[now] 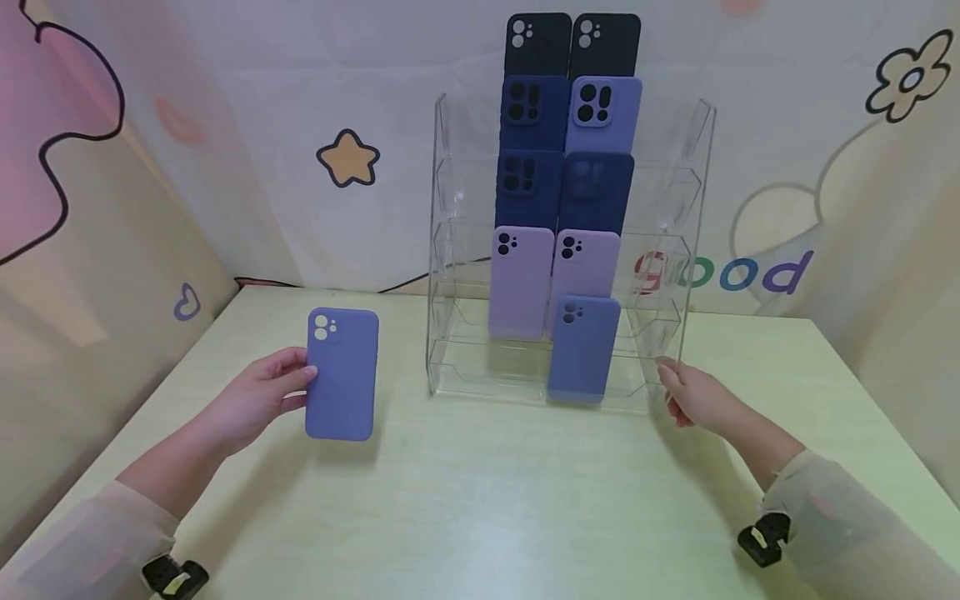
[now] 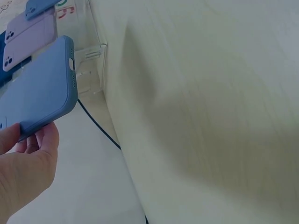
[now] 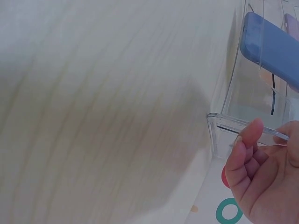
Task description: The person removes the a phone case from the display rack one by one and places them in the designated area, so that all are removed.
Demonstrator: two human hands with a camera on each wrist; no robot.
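My left hand [image 1: 258,398] pinches a periwinkle phone case [image 1: 341,375] by its left edge, upright with its camera holes at the top left. In the left wrist view the thumb and fingers of that hand [image 2: 32,163] grip the case's long side. A clear tiered display rack [image 1: 480,381] stands at the back. My right hand [image 1: 697,398] grips the front edge of its right side panel, the fingers around the clear edge in the right wrist view. A matching periwinkle phone case [image 1: 583,354] leans in the lowest tier, right of the middle.
On higher tiers stand two lilac cases [image 1: 520,287], several navy cases [image 1: 528,187], a light purple case [image 1: 604,112] and two black cases [image 1: 537,46]. A cable [image 2: 98,123] runs behind the table [image 1: 465,500]. A patterned backdrop cloth [image 1: 300,108] hangs behind.
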